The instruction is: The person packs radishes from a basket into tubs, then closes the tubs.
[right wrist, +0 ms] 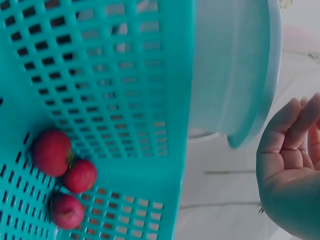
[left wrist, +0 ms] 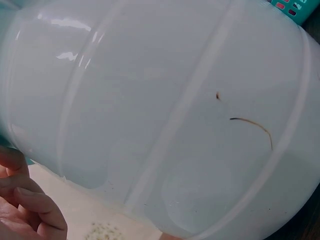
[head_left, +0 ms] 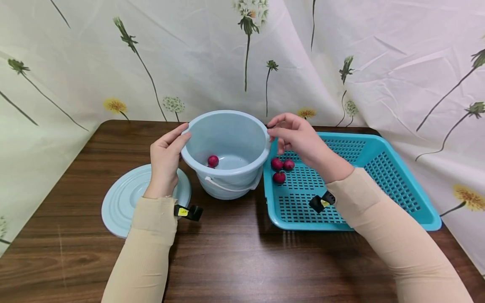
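A pale blue bucket (head_left: 232,179) with a white handle (head_left: 227,189) stands mid-table, with red radishes (head_left: 213,160) inside, one partly hidden by the rim. My left hand (head_left: 166,153) grips the rim on the left; in the left wrist view its bent fingers (left wrist: 37,205) lie beside the bucket wall. At the right rim hovers my right hand (head_left: 299,136), thumb and forefinger close together. A small dark bit shows at those fingertips, but what it is cannot be told. Three radishes (right wrist: 51,153) sit in the turquoise basket (head_left: 401,164) under that hand.
The bucket's round lid (head_left: 117,202) lies flat at the left, partly behind my left arm. The basket stands close against the bucket's right side. Behind the brown table (head_left: 235,261) hangs a flowered white cloth (head_left: 204,54). A thin brown strand (left wrist: 252,122) shows on the bucket.
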`<act>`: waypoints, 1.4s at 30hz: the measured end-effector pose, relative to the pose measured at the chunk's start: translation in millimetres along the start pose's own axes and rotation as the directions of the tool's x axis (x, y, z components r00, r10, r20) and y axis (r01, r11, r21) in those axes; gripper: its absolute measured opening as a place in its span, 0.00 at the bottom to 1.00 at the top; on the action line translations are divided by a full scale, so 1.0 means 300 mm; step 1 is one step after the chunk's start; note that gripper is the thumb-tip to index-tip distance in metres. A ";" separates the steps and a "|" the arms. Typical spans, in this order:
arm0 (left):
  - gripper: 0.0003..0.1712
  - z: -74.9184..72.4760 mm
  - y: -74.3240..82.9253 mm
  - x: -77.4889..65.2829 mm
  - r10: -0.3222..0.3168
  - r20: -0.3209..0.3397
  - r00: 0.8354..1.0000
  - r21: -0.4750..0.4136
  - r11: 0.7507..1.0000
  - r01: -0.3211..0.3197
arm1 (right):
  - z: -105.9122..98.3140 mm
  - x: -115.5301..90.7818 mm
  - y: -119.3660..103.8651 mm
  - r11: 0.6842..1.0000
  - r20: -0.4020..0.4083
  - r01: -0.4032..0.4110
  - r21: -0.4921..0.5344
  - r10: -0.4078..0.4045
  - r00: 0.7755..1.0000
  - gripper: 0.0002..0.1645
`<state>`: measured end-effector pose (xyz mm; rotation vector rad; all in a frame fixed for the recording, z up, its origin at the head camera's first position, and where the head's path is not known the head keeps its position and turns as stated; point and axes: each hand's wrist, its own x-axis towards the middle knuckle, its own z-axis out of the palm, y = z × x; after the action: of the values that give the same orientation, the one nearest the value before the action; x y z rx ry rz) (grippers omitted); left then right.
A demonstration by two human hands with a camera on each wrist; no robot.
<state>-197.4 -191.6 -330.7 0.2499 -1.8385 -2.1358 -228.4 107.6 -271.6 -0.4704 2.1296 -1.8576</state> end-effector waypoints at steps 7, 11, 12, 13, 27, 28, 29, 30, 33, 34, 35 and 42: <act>0.19 0.000 -0.001 0.001 0.002 0.002 1.000 0.000 1.000 -0.002 | -0.043 0.006 0.029 0.996 -0.012 -0.083 0.014 0.083 0.996 0.07; 0.19 0.000 -0.001 0.001 0.005 0.006 1.000 0.000 1.000 -0.005 | -0.061 0.008 0.046 0.993 -0.005 -0.119 -0.025 0.119 0.993 0.08; 0.19 0.000 0.000 0.001 0.006 0.006 1.000 -0.001 1.000 -0.006 | -0.065 0.009 0.050 0.991 -0.001 -0.131 -0.041 0.131 0.991 0.08; 0.19 0.000 -0.001 0.001 0.006 0.006 1.000 0.000 1.000 -0.006 | -0.070 0.011 0.055 0.988 0.006 -0.142 -0.063 0.142 0.990 0.09; 0.20 -0.002 -0.003 0.001 0.008 0.008 1.000 -0.011 1.000 -0.008 | -0.089 0.035 0.153 0.867 0.181 -0.183 -0.463 0.294 0.938 0.17; 0.20 -0.002 -0.003 0.002 0.008 0.006 1.000 -0.013 1.000 -0.008 | -0.088 0.034 0.155 0.866 0.194 -0.186 -0.465 0.304 0.933 0.17; 0.20 -0.002 -0.004 0.002 0.008 0.005 1.000 -0.013 1.000 -0.008 | -0.087 0.033 0.157 0.863 0.205 -0.185 -0.470 0.310 0.928 0.16; 0.20 -0.002 -0.004 0.002 0.006 0.004 1.000 -0.015 1.000 -0.006 | -0.085 0.032 0.157 0.860 0.212 -0.185 -0.475 0.316 0.925 0.16; 0.20 -0.001 -0.004 0.003 0.005 0.006 1.000 -0.017 1.000 -0.005 | -0.081 0.029 0.159 0.856 0.218 -0.190 -0.481 0.326 0.920 0.15; 0.20 -0.001 -0.004 0.003 0.005 0.005 1.000 -0.015 1.000 -0.005 | -0.079 0.027 0.160 0.857 0.215 -0.193 -0.479 0.327 0.920 0.15; 0.20 -0.002 -0.005 0.003 0.005 0.005 1.000 -0.012 1.000 -0.005 | -0.079 0.027 0.161 0.858 0.215 -0.190 -0.477 0.324 0.921 0.15; 0.20 -0.002 -0.005 0.003 -0.002 0.005 1.000 -0.002 1.000 0.002 | -0.080 0.028 0.174 0.850 0.214 -0.212 -0.482 0.349 0.912 0.13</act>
<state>-198.3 -192.2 -332.3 0.2470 -1.8389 -2.1418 -249.1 132.2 -319.8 -0.4600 2.2619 -1.0520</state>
